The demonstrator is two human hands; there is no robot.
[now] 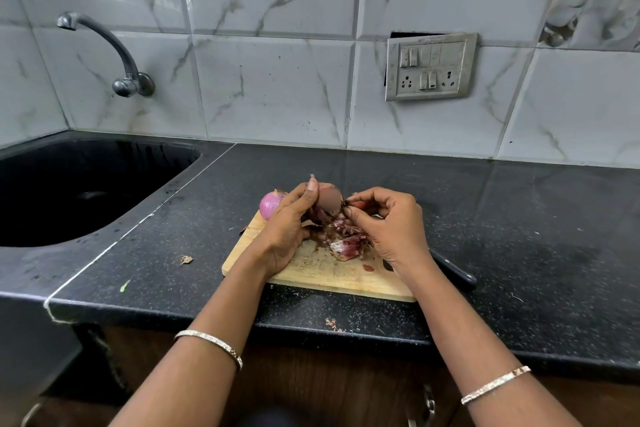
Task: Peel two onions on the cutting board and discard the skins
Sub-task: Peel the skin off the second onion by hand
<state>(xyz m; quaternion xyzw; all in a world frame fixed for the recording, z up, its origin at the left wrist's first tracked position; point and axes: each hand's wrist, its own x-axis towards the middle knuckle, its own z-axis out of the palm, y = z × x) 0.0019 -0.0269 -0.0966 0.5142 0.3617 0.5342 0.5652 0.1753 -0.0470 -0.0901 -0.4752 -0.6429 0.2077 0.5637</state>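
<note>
Roughly halfway, it seems: one peeled onion sits at the upper left corner of the cutting board, the left grip clasps the second onion at mid-frame, the right grip pinches its skin, and loose skins wait undiscarded on the board.

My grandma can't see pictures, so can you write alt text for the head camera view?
A left hand holds a purple-red onion over a light wooden cutting board while the right hand pinches its skin. On the board lie papery reddish peels, and a pink onion sits by its far left corner, on a black counter.
</note>
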